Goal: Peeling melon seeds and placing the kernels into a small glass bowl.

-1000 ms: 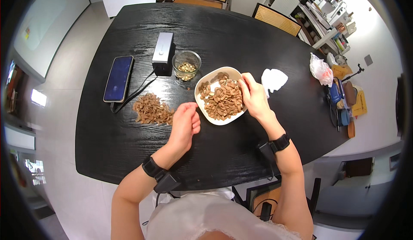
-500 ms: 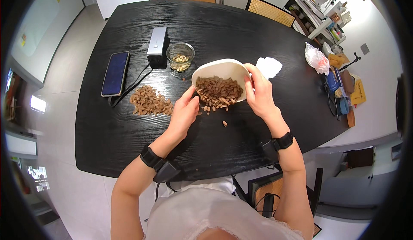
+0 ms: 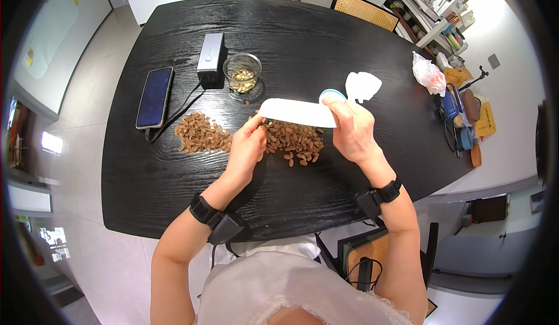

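Observation:
A white bowl (image 3: 298, 114) is tipped steeply over the black table, its outer side up and its opening hidden from me. My left hand (image 3: 247, 150) grips it by the left end of the rim. At the opposite end, my right hand (image 3: 354, 128) has its fingers closed around the edge. Directly below and in front of the bowl lies a heap of brown oval nuts or seeds (image 3: 296, 140), partly covered by it. A second, flatter heap of brown pieces (image 3: 201, 134), possibly shells, spreads left of my left hand.
Beyond the bowl, a small glass bowl (image 3: 243, 70) holds pale kernels. A silver box (image 3: 211, 54) is cabled to a phone (image 3: 155, 98) at the left. A round blue-rimmed object (image 3: 332, 95) and crumpled white tissue (image 3: 363, 86) lie behind my right hand. Bags and pouches (image 3: 463, 112) crowd the right edge.
The bowl has been tilted over from showing its inside full of nuts to showing its outer side. The nuts have poured out into a heap on the table. Both hands keep their grip.

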`<state>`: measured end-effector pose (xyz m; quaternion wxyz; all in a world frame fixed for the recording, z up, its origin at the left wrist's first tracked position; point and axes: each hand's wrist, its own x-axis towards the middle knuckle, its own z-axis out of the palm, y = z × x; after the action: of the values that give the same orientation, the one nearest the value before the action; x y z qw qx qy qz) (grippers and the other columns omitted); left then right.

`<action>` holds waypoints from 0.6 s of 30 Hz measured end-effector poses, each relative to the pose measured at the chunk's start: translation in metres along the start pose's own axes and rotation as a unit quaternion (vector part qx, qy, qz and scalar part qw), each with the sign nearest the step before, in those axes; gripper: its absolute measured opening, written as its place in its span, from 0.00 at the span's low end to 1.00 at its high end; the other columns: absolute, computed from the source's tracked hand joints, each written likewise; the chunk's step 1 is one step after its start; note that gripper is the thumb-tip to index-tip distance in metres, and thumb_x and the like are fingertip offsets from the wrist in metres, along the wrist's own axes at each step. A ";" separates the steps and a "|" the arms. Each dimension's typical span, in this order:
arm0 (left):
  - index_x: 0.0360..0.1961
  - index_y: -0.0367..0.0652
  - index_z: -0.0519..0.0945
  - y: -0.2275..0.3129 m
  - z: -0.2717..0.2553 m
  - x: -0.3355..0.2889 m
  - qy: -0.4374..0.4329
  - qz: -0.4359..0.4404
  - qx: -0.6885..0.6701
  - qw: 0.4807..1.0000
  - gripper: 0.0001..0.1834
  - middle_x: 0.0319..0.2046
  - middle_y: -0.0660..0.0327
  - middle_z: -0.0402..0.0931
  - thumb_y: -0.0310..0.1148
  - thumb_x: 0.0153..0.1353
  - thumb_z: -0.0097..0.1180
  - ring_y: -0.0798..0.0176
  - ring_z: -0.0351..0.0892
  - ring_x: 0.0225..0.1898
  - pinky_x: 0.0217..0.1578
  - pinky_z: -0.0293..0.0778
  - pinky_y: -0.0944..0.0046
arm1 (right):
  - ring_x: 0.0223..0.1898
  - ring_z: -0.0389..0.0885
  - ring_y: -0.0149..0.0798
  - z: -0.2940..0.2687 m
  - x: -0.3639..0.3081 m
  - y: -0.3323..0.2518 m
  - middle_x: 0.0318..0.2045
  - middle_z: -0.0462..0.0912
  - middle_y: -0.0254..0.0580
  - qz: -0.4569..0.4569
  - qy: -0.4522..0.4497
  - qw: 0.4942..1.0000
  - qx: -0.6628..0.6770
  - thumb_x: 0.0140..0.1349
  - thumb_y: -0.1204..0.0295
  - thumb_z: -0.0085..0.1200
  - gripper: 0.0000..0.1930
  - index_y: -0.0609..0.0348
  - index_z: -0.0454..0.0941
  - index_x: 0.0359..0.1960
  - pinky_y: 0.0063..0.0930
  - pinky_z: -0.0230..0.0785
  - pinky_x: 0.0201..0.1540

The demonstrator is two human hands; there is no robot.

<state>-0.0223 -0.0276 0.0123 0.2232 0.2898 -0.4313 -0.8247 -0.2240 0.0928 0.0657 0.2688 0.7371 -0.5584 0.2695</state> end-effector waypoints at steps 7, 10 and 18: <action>0.59 0.40 0.70 0.005 -0.001 -0.001 0.026 0.007 0.024 0.999 0.19 0.17 0.78 0.57 0.29 0.68 0.41 0.82 0.51 0.15 0.15 0.49 0.78 | 0.27 0.79 0.47 0.012 -0.001 0.014 0.33 0.80 0.49 -0.006 0.081 0.996 -0.027 0.50 0.85 0.51 0.21 0.64 0.68 0.49 0.35 0.72 0.28; 0.57 0.38 0.71 0.008 -0.010 0.002 0.023 0.052 0.018 0.998 0.17 0.18 0.77 0.58 0.28 0.68 0.42 0.83 0.52 0.16 0.15 0.49 0.78 | 0.31 0.80 0.56 0.024 -0.002 0.024 0.32 0.80 0.56 0.218 0.059 0.971 -0.075 0.54 0.83 0.49 0.20 0.62 0.66 0.50 0.42 0.71 0.31; 0.55 0.36 0.72 0.013 -0.003 -0.004 0.032 0.045 0.054 0.997 0.17 0.18 0.77 0.54 0.29 0.67 0.45 0.82 0.49 0.17 0.17 0.45 0.78 | 0.29 0.82 0.43 0.062 -0.019 0.107 0.34 0.81 0.54 0.569 -0.016 0.798 0.199 0.57 0.74 0.55 0.26 0.70 0.61 0.56 0.36 0.75 0.35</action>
<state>-0.0160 -0.0343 0.0232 0.2577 0.3078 -0.4801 -0.7800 -0.3257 0.0376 0.0188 -0.0947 0.3280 -0.8157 0.4671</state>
